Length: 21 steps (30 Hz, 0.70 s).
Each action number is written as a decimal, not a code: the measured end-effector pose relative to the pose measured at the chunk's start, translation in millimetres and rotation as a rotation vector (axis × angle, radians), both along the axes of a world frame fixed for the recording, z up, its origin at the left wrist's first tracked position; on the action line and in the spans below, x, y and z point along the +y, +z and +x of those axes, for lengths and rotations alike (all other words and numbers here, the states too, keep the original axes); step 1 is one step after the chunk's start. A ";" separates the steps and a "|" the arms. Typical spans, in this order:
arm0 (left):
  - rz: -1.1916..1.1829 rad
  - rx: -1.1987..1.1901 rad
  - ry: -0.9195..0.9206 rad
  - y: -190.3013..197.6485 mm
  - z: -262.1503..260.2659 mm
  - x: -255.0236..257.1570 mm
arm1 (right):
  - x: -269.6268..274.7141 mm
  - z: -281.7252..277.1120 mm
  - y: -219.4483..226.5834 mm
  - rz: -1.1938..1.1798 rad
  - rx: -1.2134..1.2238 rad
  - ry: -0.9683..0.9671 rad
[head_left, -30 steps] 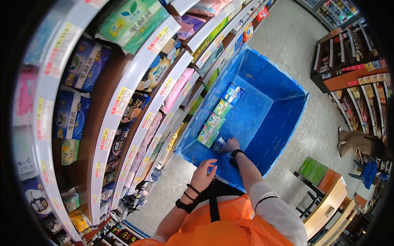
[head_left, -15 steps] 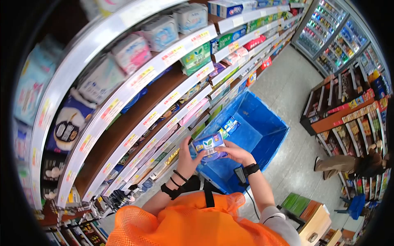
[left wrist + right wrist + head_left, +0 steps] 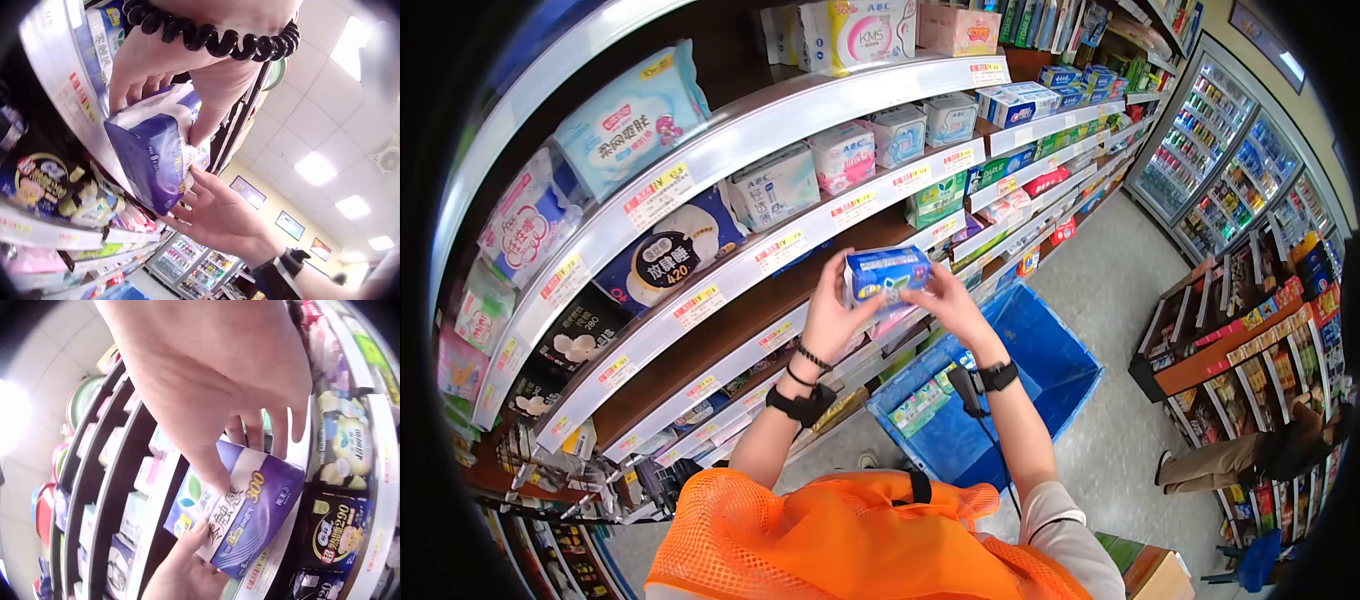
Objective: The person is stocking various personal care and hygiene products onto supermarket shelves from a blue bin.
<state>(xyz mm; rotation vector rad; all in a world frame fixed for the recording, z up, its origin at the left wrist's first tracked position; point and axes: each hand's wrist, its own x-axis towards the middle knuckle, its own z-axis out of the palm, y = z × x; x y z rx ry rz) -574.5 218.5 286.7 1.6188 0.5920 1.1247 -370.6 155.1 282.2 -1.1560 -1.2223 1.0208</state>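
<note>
Both hands hold a blue-purple pack of sanitary pads (image 3: 887, 272) in front of the shelves. Its face shows a green leaf mark and the number 300 in the right wrist view. My left hand (image 3: 832, 312) grips one end, thumb across the face and fingers behind. At the other end, my right hand (image 3: 952, 308) pinches the pack, its thumb on the printed side (image 3: 250, 494). Directly behind the pack runs a brown shelf board (image 3: 730, 335) with price labels along its edge.
A blue plastic crate (image 3: 1040, 350) with several green packs (image 3: 920, 408) stands on the floor below right. Above and left, shelves carry sanitary pad packs such as a light blue one (image 3: 635, 118). Drink fridges (image 3: 1200, 140) stand at the back right; a person (image 3: 1250, 455) is at the right.
The right hand came up out of the crate with the pack, the left hand joined it, and both raised it to shelf height. The head view has turned up towards the shelves.
</note>
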 end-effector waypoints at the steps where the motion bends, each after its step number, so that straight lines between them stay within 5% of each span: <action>1: 0.133 0.134 0.144 12.0 -2.2 8.2 | 16.2 0.0 6.1 0.075 -0.174 -0.032; 5: 0.415 0.353 0.518 20.7 9.4 42.1 | 65.9 -13.1 23.1 0.307 -0.254 -0.227; 10: 0.366 0.438 0.562 -3.3 28.9 76.9 | 94.2 -25.0 21.8 0.244 -0.426 -0.464; 14: 0.327 0.482 0.570 -11.3 34.7 76.8 | 111.9 -11.9 -14.0 0.156 -0.419 -0.476; 21: 0.293 0.381 0.525 1.8 39.4 68.5 | 99.0 -3.7 -2.7 0.147 -0.414 -0.444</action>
